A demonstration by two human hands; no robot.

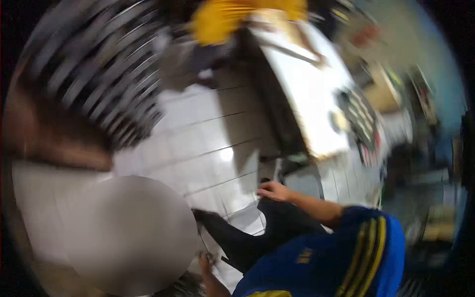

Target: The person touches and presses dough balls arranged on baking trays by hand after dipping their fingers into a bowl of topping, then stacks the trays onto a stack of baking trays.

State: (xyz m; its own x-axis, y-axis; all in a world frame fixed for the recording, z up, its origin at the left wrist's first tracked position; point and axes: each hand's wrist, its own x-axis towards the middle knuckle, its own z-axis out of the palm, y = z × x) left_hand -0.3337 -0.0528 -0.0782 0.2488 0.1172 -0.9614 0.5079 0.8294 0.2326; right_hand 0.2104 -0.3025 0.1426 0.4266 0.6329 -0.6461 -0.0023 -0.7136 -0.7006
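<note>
Hanging low: right hand (274, 191) and left hand (207, 262) beside dark trousers (230, 237)

View was tilted and heavily smeared; small details were unreliable. The right hand, at the end of a bare forearm below a blue shirt (316, 265) with yellow sleeve stripes, had its fingers loosely bent. Whether they were spread or pinching anything could not be told. Nearest to it was a grey box-like thing (303, 180), just beyond the wrist to the right; contact could not be confirmed.

The left hand was lower and further left, close to the trousers. Its fingers were blurred, so their state could not be told, nor whether they held anything.

Pale floor tiles (193, 133) with dark joints ran away to the far side. At far right stood a long table (309, 94) with a bright white top and a dark side. On its right edge, a dark slatted thing (360, 116) was next to a small pale round thing (340, 120). A person in a yellow top (217, 22) was at the table's far end, one arm stretched over the top. At far left, a stack of grey metal strips (106, 64) rose in slanted rows. A grey round blur covered part of the near left.
</note>
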